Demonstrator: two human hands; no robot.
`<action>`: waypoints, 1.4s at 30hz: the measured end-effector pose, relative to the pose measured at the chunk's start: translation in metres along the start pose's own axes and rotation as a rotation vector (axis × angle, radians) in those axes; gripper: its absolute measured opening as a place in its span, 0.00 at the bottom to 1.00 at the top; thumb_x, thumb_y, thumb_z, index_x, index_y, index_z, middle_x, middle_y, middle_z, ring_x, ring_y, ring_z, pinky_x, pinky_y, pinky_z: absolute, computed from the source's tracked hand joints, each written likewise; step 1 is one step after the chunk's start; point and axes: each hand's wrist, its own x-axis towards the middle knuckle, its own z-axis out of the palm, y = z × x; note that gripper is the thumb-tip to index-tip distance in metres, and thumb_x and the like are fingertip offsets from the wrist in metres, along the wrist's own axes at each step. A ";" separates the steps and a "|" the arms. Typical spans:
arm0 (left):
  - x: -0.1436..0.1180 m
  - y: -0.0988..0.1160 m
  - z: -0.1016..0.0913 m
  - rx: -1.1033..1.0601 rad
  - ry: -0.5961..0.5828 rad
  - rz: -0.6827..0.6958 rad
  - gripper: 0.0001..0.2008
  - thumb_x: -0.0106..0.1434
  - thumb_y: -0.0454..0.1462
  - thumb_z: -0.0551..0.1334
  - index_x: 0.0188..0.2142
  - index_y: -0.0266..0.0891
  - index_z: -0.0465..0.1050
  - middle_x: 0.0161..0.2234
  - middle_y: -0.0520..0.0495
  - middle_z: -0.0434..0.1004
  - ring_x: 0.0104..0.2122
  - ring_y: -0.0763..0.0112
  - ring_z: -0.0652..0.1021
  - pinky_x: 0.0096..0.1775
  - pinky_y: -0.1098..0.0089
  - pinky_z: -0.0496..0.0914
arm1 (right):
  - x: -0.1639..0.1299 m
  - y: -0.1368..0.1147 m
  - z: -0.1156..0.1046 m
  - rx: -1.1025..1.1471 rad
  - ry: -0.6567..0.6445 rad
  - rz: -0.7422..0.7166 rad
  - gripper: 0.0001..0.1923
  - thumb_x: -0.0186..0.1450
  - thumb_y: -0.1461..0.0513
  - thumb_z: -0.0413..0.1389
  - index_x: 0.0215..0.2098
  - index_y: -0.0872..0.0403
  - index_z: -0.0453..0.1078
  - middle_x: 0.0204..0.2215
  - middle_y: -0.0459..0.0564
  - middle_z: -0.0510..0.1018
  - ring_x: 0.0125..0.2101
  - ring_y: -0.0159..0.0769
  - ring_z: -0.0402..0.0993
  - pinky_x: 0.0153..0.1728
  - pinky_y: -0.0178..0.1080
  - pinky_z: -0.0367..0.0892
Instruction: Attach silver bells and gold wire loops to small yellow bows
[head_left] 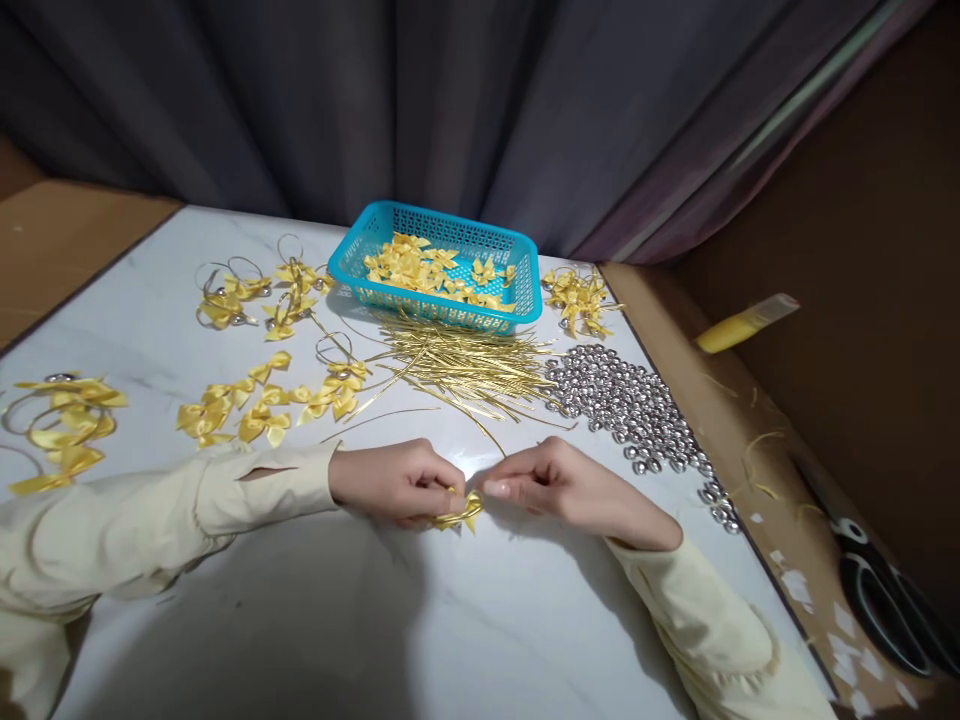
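My left hand (394, 482) and my right hand (559, 485) meet low over the white marble table (315, 620). Together they pinch a small yellow ribbon bow (459, 512) that rests on the table between the fingertips. A thin gold cord (487, 435) runs from the bow up toward the pile of gold cords (465, 365) just behind my hands. My right thumb and forefinger grip the cord at the bow; my left fingers close on the bow's left side.
A blue basket (439, 300) of yellow bows stands at the back. Silver bells (637, 410) lie in a heap to the right. Finished bows with loops (255, 295) and loose bows (240, 405) lie at left. Scissors (877, 590) and a yellow tube (739, 325) are off the table's right edge.
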 end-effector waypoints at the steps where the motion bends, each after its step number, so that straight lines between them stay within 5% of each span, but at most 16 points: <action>1: 0.000 0.000 0.000 0.062 0.010 0.017 0.14 0.63 0.41 0.52 0.23 0.36 0.61 0.15 0.56 0.61 0.15 0.81 0.60 0.19 0.80 0.55 | 0.001 0.001 0.002 0.017 -0.041 0.013 0.19 0.63 0.54 0.52 0.36 0.62 0.76 0.17 0.42 0.59 0.19 0.23 0.49 0.18 0.28 0.50; 7: 0.001 0.002 0.001 0.337 0.095 0.178 0.10 0.60 0.33 0.53 0.22 0.35 0.62 0.15 0.60 0.49 0.16 0.82 0.52 0.19 0.80 0.50 | 0.005 0.002 0.009 0.229 -0.135 0.104 0.20 0.60 0.52 0.55 0.37 0.62 0.74 0.15 0.40 0.57 0.17 0.22 0.50 0.17 0.27 0.53; 14: 0.000 0.001 0.005 0.456 0.163 0.256 0.09 0.59 0.32 0.52 0.23 0.35 0.64 0.15 0.60 0.48 0.17 0.81 0.51 0.20 0.79 0.51 | 0.007 0.006 0.009 0.298 -0.169 0.143 0.12 0.59 0.58 0.56 0.34 0.61 0.73 0.14 0.39 0.57 0.16 0.21 0.50 0.16 0.26 0.53; 42: 0.001 0.003 0.000 0.386 0.089 0.166 0.10 0.60 0.35 0.53 0.24 0.35 0.64 0.15 0.60 0.49 0.17 0.81 0.52 0.19 0.79 0.50 | 0.004 0.000 0.014 0.299 -0.109 0.149 0.15 0.56 0.55 0.60 0.30 0.61 0.74 0.13 0.38 0.57 0.16 0.20 0.47 0.16 0.27 0.47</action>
